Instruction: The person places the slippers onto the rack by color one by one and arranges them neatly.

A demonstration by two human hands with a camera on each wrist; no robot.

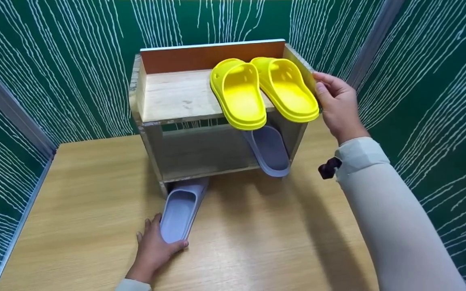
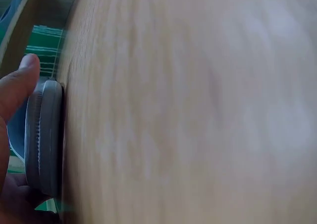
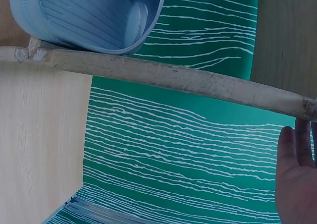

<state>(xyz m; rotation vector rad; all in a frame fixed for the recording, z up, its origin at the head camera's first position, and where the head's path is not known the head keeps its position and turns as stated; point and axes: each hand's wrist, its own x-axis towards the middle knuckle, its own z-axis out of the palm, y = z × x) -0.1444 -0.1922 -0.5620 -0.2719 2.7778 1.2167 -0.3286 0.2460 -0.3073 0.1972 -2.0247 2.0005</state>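
Observation:
On the tabletop, my left hand [image 1: 152, 248] grips the heel end of a pale grey slipper [image 1: 178, 214], thumb on one side and fingers on the other. Its toe end reaches under the lower shelf of a wooden shoe rack [image 1: 184, 97]. Seen from the left wrist, the slipper's sole edge [image 2: 49, 140] lies close to the table. My right hand [image 1: 340, 105] touches the rack's right side panel near the top with its fingertips. In the right wrist view, the fingers [image 3: 287, 149] look fairly straight against the panel's edge [image 3: 173, 78].
Two yellow slippers [image 1: 245, 97] sit side by side on the rack's upper shelf, heels jutting past the front. Another grey slipper [image 1: 272, 151] stands on the lower shelf at the right. Green walls [image 1: 439, 101] with white drip lines enclose the wooden table [image 1: 249, 242].

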